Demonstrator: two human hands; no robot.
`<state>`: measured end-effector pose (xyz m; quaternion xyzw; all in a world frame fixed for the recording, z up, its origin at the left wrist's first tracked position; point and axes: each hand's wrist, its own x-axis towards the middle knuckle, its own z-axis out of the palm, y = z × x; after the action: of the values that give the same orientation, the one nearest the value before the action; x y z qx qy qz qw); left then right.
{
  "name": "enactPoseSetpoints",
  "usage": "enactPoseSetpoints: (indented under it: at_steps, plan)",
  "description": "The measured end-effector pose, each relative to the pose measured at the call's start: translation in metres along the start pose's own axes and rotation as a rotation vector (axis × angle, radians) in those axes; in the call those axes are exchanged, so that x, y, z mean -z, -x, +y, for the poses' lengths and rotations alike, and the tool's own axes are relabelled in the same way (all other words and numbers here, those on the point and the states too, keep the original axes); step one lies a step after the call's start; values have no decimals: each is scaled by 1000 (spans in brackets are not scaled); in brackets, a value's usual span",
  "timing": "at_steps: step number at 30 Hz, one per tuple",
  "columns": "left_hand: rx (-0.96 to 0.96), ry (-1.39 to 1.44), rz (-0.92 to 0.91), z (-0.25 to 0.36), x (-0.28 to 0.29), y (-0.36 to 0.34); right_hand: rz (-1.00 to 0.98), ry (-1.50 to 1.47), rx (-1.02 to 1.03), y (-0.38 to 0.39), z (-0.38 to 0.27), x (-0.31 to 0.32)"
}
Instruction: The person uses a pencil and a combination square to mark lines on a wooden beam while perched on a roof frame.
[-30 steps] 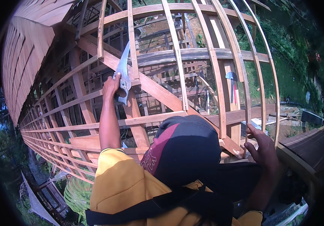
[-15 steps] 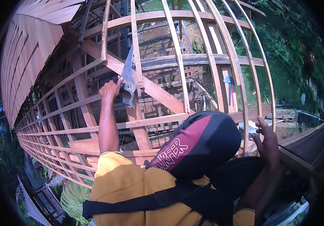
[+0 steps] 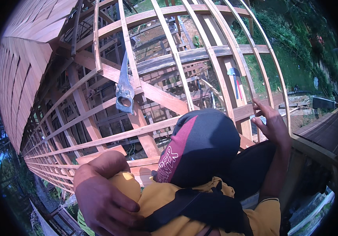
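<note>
Left hand [image 3: 106,204]: nearest to us, fingers half curled beside the black strap [image 3: 208,204] and yellow shirt [image 3: 165,192]. We cannot tell whether it grips the strap or merely passes over it; shadow covers the fingertips.

Dark trouser leg [image 3: 212,145], maroon panel: apparently a bent knee, screening the timber behind it.

Right hand [image 3: 271,124]: fingers loosely parted, nothing seen in its grasp. Its fingertips are at a batten [image 3: 260,135]; we cannot confirm contact.

Saw [image 3: 124,74], one: out of both hands, lying across the slanting beam [image 3: 165,96], handle end toward us. We judge it light, with most of its weight near the handle; blade thin, springy lengthwise, stiff on edge. Best hold: through the looped handle [image 3: 125,93], clear of the toothed edge, which appears to face right. Its smooth metal may slide on sloping wood, so we would lift rather than drag. The handle's material is unclear, and the blade's tip blends into dark timber beyond.

Round-headed tool [image 3: 233,71], red on its handle: on timber farther right; exact kind uncertain.

Shingle roof [image 3: 23,67], far left: cut off by the black rim of our view.

Greenery [image 3: 294,74], far right: deep shade, details lost.
</note>
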<state>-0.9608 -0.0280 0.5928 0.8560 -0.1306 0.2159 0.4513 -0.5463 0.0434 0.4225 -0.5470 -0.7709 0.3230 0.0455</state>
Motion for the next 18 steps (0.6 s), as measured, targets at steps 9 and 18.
enactPoseSetpoints:
  at_steps: [9, 18]
  plan:
    - [-392, 125, -390, -75, 21, -57, 23, 12, -94, 9, 26, 2]
    - [-564, 421, -667, -99, 51, -86, -241, 315, 2, 0, 33, -7]
